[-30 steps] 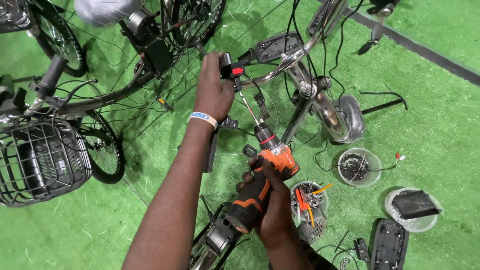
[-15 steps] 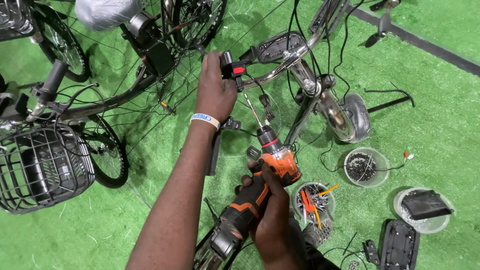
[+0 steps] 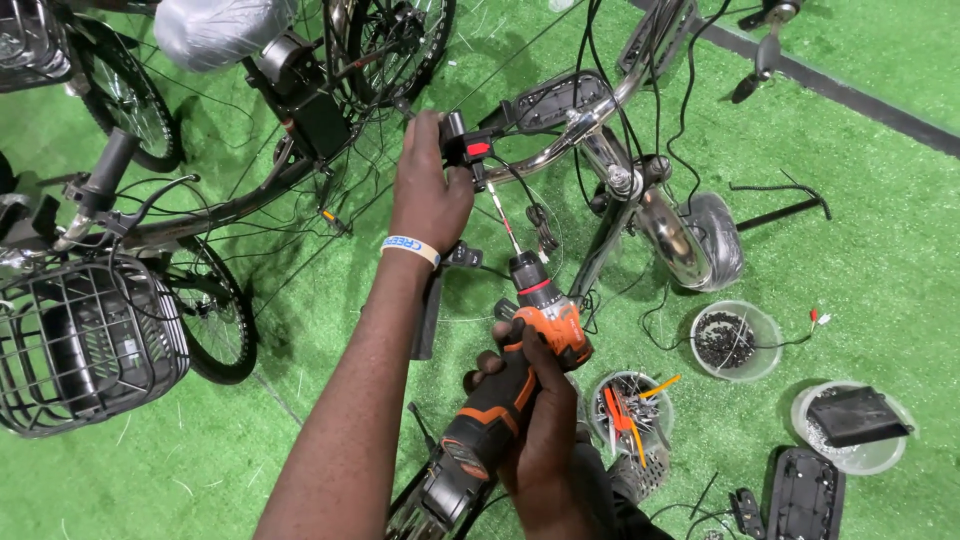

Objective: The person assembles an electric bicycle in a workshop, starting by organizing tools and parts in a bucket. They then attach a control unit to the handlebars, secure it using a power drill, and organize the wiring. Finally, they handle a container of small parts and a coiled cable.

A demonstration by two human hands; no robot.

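Basically, the handlebar is being gripped at its switch end by the left hand; the orange drill is being clutched by the right hand just below, its bit being angled up toward that switch clamp.

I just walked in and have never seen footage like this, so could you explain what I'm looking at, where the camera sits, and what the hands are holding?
The camera sits on a person's head, looking down at their own two bare hands; no machine is involved. The left hand, with a pale wristband, grips a black control block with a red button on a silver bicycle handlebar. The right hand holds an orange and black cordless drill, its bit pointing up toward that block. Below is green artificial turf. On it stand clear round plastic tubs: one with small dark parts, one with orange-handled tools. A black wire basket sits at the left.
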